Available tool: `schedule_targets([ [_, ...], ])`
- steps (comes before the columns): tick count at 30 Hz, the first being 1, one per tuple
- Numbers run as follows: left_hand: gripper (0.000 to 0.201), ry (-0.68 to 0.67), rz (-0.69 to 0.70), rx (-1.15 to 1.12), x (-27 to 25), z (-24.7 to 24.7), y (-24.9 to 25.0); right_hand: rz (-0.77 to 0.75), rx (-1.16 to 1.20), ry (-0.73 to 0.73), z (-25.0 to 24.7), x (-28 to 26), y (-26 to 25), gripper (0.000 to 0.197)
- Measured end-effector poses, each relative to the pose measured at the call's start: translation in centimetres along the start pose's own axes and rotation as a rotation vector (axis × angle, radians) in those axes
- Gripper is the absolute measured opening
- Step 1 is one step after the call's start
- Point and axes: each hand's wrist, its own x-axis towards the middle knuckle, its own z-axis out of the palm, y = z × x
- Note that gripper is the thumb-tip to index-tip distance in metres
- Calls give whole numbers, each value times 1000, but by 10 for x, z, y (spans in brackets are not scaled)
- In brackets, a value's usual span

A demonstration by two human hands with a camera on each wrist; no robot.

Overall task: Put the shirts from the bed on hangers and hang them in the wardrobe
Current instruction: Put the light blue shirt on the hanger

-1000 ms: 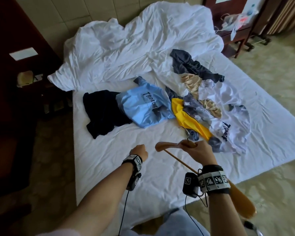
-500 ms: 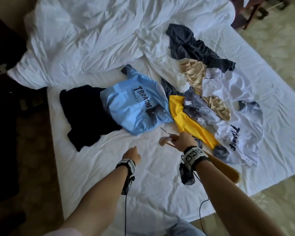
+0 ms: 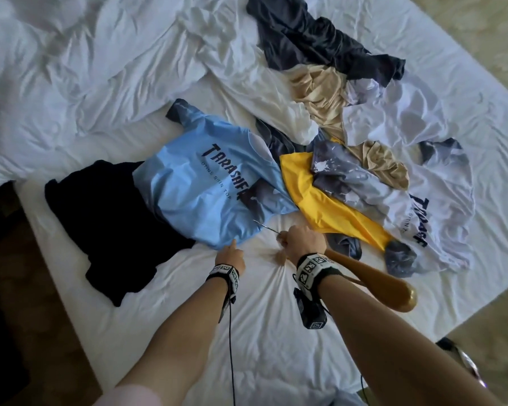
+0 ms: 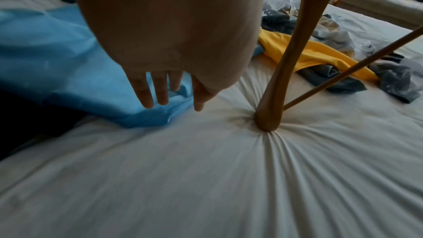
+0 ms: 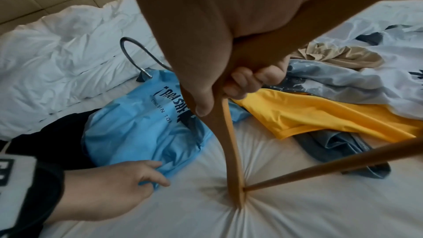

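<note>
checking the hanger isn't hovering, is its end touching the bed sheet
Touching. In the left wrist view the wooden hanger end digs into the bed sheet, with creases radiating from it; the right hand grips it.

The printed shirt (image 3: 211, 186) is lying on the bed (image 3: 276, 332), overlapping the plain shirt (image 3: 109, 224) at its left. At its right the shirt pile (image 3: 364, 171) is sprawling. Behind it the duvet (image 3: 85, 60) is lying bunched. Before it the left hand (image 3: 230, 256) is touching its near edge, and the hanger (image 3: 373, 276) is pressing one end into the bed.
</note>
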Motion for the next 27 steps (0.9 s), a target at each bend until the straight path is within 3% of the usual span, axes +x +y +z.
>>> schedule_targets([
  [3, 47, -50, -33, 10, 12, 6, -5, 20, 32, 7, -3, 6, 2, 9],
  [8, 66, -101, -126, -154, 20, 12, -9, 100, 85, 39, -6, 21, 20, 18],
  [11, 57, -9, -101, -300, 23, 9, -4, 115, 98, 56, -2, 27, 26, 20],
  [14, 33, 146, -146, -476, 16, 0, 1, 111, 100, 74, 4, 26, 28, 22],
  [15, 29, 175, -185, -523, 11, -5, 2, 103, 99, 80, 5, 24, 28, 22],
  [17, 39, 179, -254, -554, -3, -16, 4, 96, 103, 83, 7, 20, 28, 20],
  [19, 43, 171, -298, -475, -20, -27, 7, 89, 120, 82, 7, 13, 27, 18],
  [23, 38, 163, -261, -432, -58, -44, 8, 61, 136, 57, 12, -4, 28, 14],
  [27, 51, 210, -279, -455, -115, -69, 13, 70, 222, 14, 32, -27, 41, 32],
])
